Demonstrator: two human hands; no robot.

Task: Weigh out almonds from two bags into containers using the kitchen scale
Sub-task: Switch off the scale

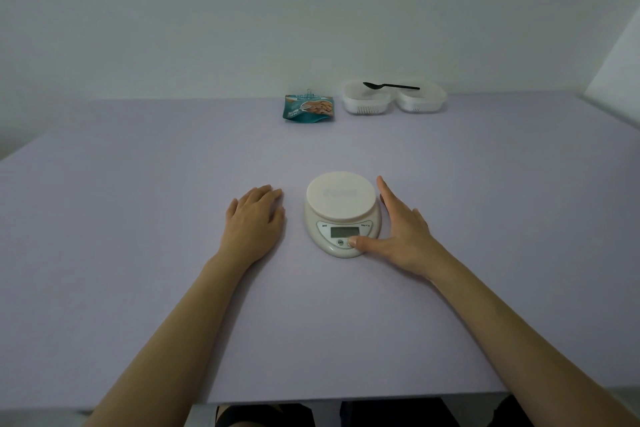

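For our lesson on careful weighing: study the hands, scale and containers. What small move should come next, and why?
Probably fetch one container and set it on the scale. Its platform is bare, the thumb of the right hand touches its buttons, the left hand lies on the table, and both containers sit far back, a spoon across them.

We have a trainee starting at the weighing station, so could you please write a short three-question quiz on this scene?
1. The black spoon lies: A, across the two white containers; B, inside one of them; C, beneath them.
2. True or false: the left hand grips the teal bag.
3. Fill in: the right hand has its thumb on a button of the ____.

Key: 1 A. 2 False: it lies flat on the table, and the bag stands untouched at the far side. 3 scale.
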